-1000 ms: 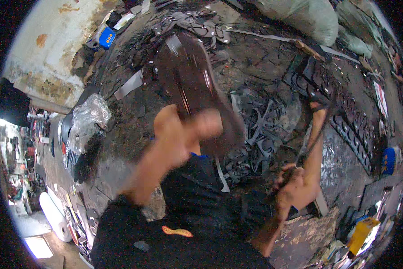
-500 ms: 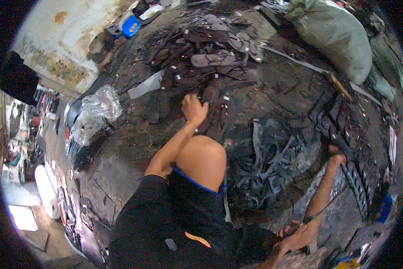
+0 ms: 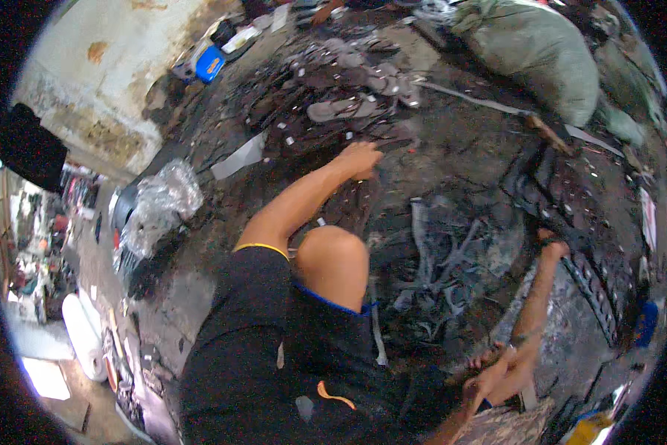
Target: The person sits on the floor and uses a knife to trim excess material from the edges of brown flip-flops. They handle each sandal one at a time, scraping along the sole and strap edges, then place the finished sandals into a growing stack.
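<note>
My left hand (image 3: 358, 159) reaches over a dark brown sandal (image 3: 355, 200) lying in front of my raised knee. Its fingers look bent but apart; whether they touch the sandal I cannot tell. Beyond it is a heap of dark sandals (image 3: 304, 133), with a paler grey-brown sandal (image 3: 341, 110) on top. At the lower right my right hand (image 3: 495, 377) is low beside my bare lower leg, its fingers curled. What they hold, if anything, I cannot make out. My bare foot (image 3: 552, 245) is on the floor farther forward.
Dark strap-like strips (image 3: 437, 274) lie tangled right of my knee. Crumpled clear plastic (image 3: 163, 196) and a light flat strip (image 3: 240, 157) lie to the left. A large grey-green sack (image 3: 530, 55) stands far right. More dark sandals (image 3: 582, 200) are laid out at the right.
My left hand has moved right and slightly forward, from beside the sandals to over them, with the arm more stretched. My right hand stays by the leg. The view has shifted a little.
</note>
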### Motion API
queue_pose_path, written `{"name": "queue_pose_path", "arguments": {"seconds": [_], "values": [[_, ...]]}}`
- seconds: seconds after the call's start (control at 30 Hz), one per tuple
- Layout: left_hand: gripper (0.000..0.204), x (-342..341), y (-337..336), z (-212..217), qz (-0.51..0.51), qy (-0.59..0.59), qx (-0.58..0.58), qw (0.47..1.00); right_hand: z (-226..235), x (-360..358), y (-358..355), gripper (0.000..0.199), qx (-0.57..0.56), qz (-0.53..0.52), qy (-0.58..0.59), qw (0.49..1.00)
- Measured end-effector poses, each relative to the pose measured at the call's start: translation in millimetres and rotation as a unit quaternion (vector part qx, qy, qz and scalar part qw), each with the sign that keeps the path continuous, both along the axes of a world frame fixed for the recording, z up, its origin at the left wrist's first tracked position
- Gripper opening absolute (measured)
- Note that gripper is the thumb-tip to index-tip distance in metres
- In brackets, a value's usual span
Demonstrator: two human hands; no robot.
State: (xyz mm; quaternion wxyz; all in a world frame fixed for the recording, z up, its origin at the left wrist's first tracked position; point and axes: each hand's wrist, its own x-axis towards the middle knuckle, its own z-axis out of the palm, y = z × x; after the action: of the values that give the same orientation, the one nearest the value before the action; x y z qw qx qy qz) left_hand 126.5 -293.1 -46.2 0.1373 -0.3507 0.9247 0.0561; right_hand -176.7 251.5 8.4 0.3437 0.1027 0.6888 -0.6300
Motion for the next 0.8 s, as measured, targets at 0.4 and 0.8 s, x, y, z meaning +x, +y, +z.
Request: {"name": "queue_pose_path", "arguments": {"seconds": [0.4, 0.8], "values": [[0.091, -39, 24, 28, 0.011, -0.192, 0.122, 0.974, 24, 45, 3, 0.048, -0.055, 0.046, -0.061, 0.996], [0.070, -54, 168, 303, 0.268, 0.631, 0.391, 0.614, 72, 13, -108, 0.026, -0.212, 0.141, 0.078, 0.964]]}}
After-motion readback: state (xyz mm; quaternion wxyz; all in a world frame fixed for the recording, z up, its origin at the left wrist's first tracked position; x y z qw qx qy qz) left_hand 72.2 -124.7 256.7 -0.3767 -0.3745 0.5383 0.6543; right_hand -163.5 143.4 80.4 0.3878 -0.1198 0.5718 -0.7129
